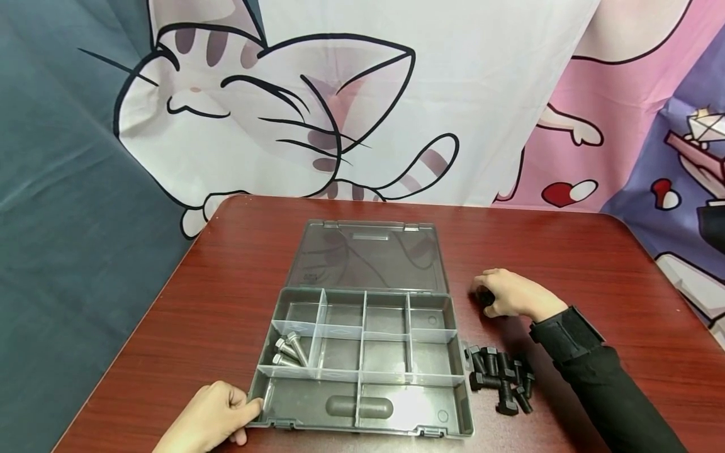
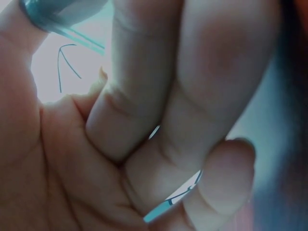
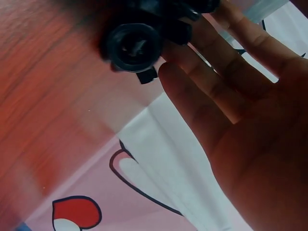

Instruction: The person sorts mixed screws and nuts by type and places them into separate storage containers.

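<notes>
My left hand (image 1: 212, 415) grips the near left corner of a grey translucent compartment box (image 1: 368, 425), thumb on its edge. Its curled fingers (image 2: 139, 96) fill the left wrist view. Silver hex bolts (image 1: 291, 349) lie in the middle-row compartment at the box's left side. To the right of the box, my right hand (image 1: 515, 296) reaches down over small black parts (image 1: 485, 296). In the right wrist view its fairly straight fingers lie against these parts, one of them a round ring (image 3: 134, 47); the rest are too dark to make out.
The box's hinged lid (image 1: 368, 258) lies folded back behind it. A heap of black hex bolts (image 1: 501, 377) sits beside the box's right wall, below the right forearm. The reddish wooden table (image 1: 238, 264) ends at a cartoon-printed cloth (image 1: 481, 113).
</notes>
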{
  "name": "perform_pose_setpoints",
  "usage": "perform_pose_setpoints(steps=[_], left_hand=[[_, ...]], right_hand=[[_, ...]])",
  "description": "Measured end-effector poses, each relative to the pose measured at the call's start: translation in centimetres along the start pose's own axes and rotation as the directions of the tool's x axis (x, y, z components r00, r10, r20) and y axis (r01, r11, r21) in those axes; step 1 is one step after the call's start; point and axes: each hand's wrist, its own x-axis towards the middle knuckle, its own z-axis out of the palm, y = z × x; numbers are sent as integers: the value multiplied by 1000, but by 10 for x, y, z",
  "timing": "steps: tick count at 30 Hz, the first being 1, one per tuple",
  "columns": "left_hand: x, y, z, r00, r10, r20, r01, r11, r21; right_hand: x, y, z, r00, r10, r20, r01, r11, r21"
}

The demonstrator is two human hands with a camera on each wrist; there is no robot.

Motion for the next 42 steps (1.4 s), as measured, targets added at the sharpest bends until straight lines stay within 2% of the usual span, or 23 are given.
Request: perform_pose_setpoints(steps=[12, 22, 32, 42], left_hand=[[0, 0, 0, 1000, -2, 0, 2, 1000, -3], [0, 1, 0, 1000, 3, -4, -3, 1000, 0], [1, 0, -1, 1000, -2, 6, 2, 1000, -4], [0, 0, 0, 1000, 2, -1, -2, 1000, -6]], right_hand=[[0, 7, 5, 998, -54, -33, 53, 998, -33], [-6, 6, 5, 1000, -12, -27, 11, 1000, -26], [-10, 9, 5, 997, -65, -49, 62, 997, -55], [-10, 8, 5, 997, -60, -39, 56, 994, -94]])
